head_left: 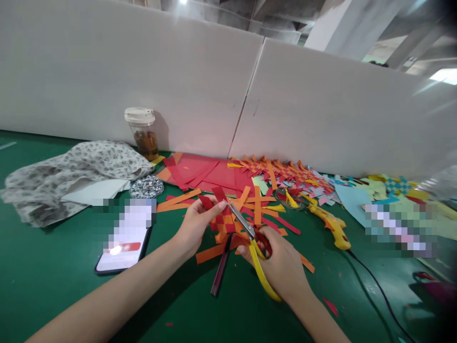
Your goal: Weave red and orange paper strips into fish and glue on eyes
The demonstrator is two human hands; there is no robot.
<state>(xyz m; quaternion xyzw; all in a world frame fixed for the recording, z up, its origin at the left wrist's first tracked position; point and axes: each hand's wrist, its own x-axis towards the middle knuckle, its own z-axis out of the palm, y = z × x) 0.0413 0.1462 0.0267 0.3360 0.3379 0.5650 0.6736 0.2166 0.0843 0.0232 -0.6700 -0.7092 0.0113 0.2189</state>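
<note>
My left hand pinches a woven piece of red and orange paper strips between thumb and fingers, with loose strip ends sticking up at its top. My right hand grips a pair of scissors with yellow handles. The blades point up and left, their tips close to my left thumb and the edge of the woven piece. Whether the blades touch the paper I cannot tell. Beneath both hands lie scattered orange strips and red ones. A dark purple stick lies on the green table just below the woven piece.
Red paper sheets and a heap of woven orange-red pieces lie by the white partition. A yellow glue gun with its cord is right; a phone, patterned cloth and lidded cup are left.
</note>
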